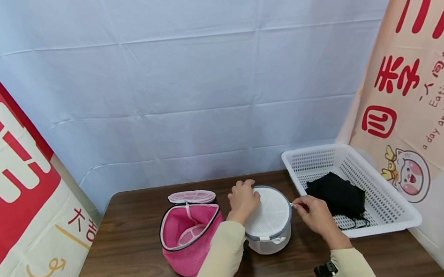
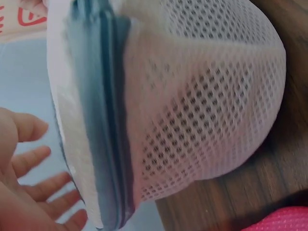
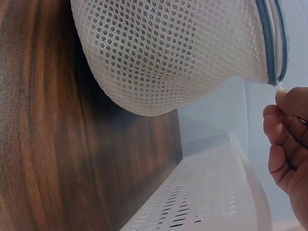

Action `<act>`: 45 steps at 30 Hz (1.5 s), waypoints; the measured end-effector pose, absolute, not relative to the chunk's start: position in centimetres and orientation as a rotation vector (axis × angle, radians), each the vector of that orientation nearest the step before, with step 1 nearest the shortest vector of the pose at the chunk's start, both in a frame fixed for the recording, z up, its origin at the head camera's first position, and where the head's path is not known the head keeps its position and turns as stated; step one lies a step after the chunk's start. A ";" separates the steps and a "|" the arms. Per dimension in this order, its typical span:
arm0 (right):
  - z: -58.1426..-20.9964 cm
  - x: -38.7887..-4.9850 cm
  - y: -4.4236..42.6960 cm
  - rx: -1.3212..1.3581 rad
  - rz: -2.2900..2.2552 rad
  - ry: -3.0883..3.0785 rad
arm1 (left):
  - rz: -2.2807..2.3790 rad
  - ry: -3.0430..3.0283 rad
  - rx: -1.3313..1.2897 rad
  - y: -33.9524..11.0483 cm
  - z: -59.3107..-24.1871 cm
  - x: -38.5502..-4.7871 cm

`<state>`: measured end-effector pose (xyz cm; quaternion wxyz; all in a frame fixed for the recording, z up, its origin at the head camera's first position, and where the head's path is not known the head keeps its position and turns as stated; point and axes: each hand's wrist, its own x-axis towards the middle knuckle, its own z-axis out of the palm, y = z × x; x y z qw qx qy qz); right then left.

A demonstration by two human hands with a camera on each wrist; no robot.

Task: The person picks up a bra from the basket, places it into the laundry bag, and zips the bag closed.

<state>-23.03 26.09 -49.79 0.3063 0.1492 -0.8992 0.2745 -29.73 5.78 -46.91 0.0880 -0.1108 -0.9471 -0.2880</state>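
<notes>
From my station I'm seeing the left forearm [image 1: 216, 267] slanting forward and the left hand [image 1: 244, 201] lying at the edge of the lid [image 1: 270, 212], its fingers [image 2: 33, 163] loosely spread, gripping nothing. The right forearm [image 1: 352, 268] is angling inward, the right hand [image 1: 315, 214] pinching the zipper pull [image 3: 279, 87]. The white mesh bag [image 1: 263, 247] is standing on the table [image 1: 125, 265] between the pink bag [image 1: 192, 258] and the basket [image 1: 392, 224].

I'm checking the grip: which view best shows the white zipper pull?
The right wrist view: the white zipper pull appears close up, pinched by the right hand. The head view shows it only as a tiny speck; in the left wrist view I can't make it out.
</notes>
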 end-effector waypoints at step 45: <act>-50.0 -23.3 25.4 0.399 0.717 -2.377 | -1.024 -2.750 -0.437 4.9 -48.5 -30.3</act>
